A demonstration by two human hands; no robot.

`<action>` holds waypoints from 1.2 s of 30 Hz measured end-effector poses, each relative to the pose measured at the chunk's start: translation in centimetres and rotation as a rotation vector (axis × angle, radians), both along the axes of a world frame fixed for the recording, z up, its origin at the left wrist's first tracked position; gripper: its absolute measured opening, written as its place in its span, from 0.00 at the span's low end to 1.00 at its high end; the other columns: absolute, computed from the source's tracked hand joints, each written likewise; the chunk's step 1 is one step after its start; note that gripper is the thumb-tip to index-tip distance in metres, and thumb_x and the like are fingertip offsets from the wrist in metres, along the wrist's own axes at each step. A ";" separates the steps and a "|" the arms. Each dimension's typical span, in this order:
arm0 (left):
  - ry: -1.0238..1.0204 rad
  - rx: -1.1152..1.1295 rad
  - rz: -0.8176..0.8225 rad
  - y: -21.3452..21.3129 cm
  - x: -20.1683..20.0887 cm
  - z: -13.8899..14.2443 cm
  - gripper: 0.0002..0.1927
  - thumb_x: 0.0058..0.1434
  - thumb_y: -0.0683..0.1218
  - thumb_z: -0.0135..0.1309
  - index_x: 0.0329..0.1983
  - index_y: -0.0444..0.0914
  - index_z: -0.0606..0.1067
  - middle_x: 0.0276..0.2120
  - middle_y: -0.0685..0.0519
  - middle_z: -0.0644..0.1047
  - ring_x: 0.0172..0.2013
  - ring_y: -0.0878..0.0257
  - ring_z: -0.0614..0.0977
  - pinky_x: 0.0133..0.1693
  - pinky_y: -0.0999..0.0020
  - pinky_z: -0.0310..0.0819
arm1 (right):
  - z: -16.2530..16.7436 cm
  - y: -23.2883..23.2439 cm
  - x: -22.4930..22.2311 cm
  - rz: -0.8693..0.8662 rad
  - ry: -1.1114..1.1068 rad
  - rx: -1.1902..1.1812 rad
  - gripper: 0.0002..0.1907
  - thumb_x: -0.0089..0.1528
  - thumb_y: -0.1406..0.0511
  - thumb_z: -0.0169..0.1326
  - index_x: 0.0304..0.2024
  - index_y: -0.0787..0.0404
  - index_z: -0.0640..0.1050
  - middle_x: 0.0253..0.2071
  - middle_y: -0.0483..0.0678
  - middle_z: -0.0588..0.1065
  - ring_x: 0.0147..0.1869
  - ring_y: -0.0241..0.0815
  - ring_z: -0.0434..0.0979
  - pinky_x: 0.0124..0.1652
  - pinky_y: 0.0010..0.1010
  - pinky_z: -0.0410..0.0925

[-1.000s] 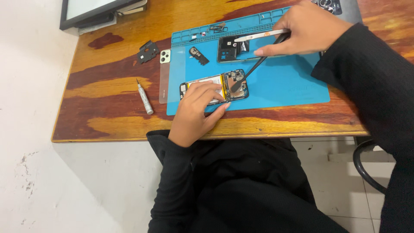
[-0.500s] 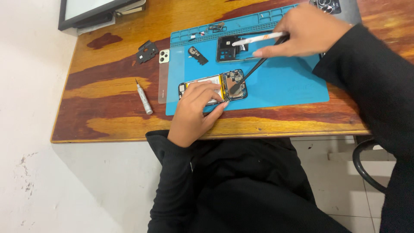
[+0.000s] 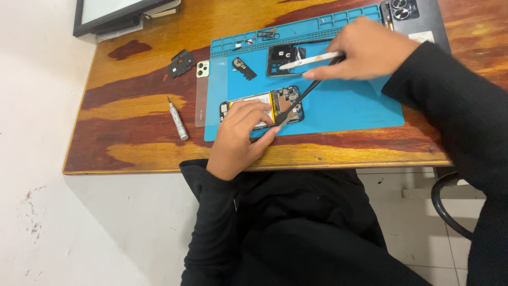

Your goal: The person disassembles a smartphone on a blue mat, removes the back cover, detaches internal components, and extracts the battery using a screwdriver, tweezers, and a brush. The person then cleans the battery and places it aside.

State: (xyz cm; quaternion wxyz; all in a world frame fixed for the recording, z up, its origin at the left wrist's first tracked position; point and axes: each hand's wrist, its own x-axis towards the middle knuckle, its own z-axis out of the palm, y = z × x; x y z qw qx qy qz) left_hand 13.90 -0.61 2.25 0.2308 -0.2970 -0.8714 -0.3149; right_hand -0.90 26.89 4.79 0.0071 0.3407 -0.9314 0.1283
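While the left hand (image 3: 241, 135) presses its fingers flat on the opened phone (image 3: 262, 108) near the blue mat's (image 3: 349, 106) front edge, the right hand (image 3: 365, 50) pinches a black spudger (image 3: 299, 100) and white tweezers (image 3: 312, 60). Its tip touches the phone's right end.

Left hand (image 3: 241, 139) pressed flat on the opened phone (image 3: 262, 107), fingers spread over its battery, at the near edge of the blue repair mat (image 3: 344, 106). Right hand (image 3: 368, 50) at two o'clock from the phone, gripping a black spudger (image 3: 299, 100) with tip down in the phone's right end, plus a white tool (image 3: 312, 60). Screwdriver (image 3: 177, 117) lying at nine o'clock on the wooden table (image 3: 132, 148).
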 end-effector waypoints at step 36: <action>-0.086 -0.090 0.337 -0.6 -0.9 0.0 0.37 0.45 0.64 0.74 0.46 0.37 0.74 0.49 0.50 0.72 0.50 0.48 0.67 0.52 0.53 0.65 | -0.2 1.1 -0.4 -0.047 0.295 -0.060 0.31 0.70 0.45 0.53 0.29 0.66 0.82 0.13 0.52 0.67 0.14 0.48 0.65 0.22 0.38 0.63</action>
